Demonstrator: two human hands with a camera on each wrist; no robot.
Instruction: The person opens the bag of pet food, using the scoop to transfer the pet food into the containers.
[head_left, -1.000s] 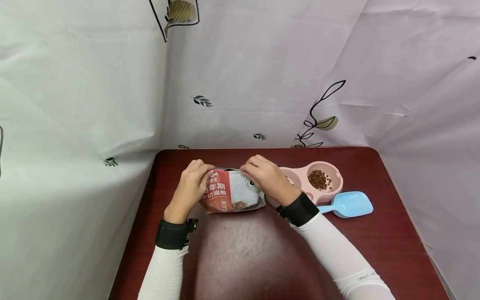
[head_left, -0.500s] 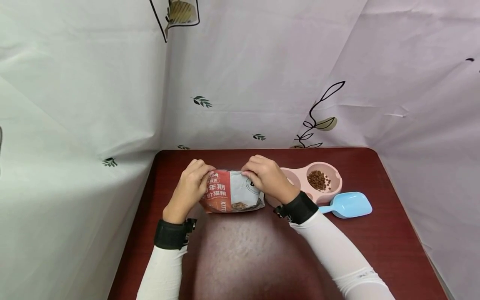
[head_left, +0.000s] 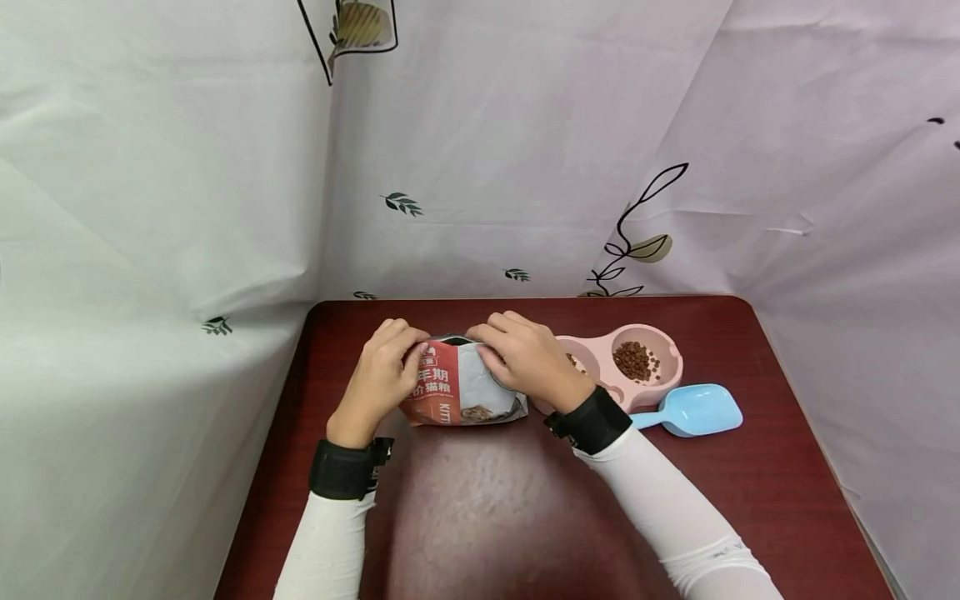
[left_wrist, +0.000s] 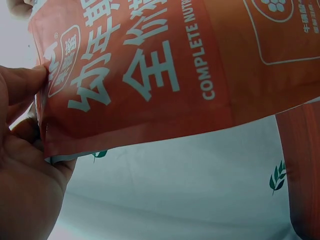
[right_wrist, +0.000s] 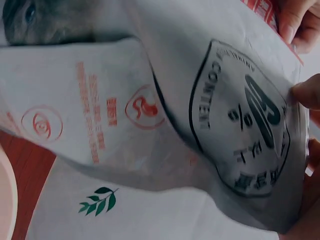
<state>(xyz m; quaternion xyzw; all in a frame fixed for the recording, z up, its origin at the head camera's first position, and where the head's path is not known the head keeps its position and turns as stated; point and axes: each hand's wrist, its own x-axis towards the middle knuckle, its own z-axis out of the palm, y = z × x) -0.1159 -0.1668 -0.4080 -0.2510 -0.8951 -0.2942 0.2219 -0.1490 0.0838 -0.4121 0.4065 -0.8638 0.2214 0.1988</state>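
A red, orange and white cat food bag [head_left: 450, 385] stands on the table between both hands, its top edge away from me. My left hand [head_left: 381, 375] pinches the top left corner; in the left wrist view the thumb [left_wrist: 25, 82] lies on the red front. With thumb in front and fingers behind, my right hand [head_left: 528, 358] grips the top edge near the right corner. A dark gap shows at the mouth between the hands. In the right wrist view the bag's white side [right_wrist: 165, 115] is creased and bulges inward.
Right of the bag is a pink double bowl [head_left: 606, 343], partly behind my right hand. Brown kibble [head_left: 636, 361] lies in its right cup, some pieces in the left. A light blue scoop [head_left: 701, 410] lies in front of the bowl. A patterned cloth [head_left: 465, 167] hangs behind the table [head_left: 750, 500].
My right hand has moved slightly left along the top edge, toward the left hand. The bag's mouth, nearly flat half a second ago, now gapes wider. The left hand stays in place.
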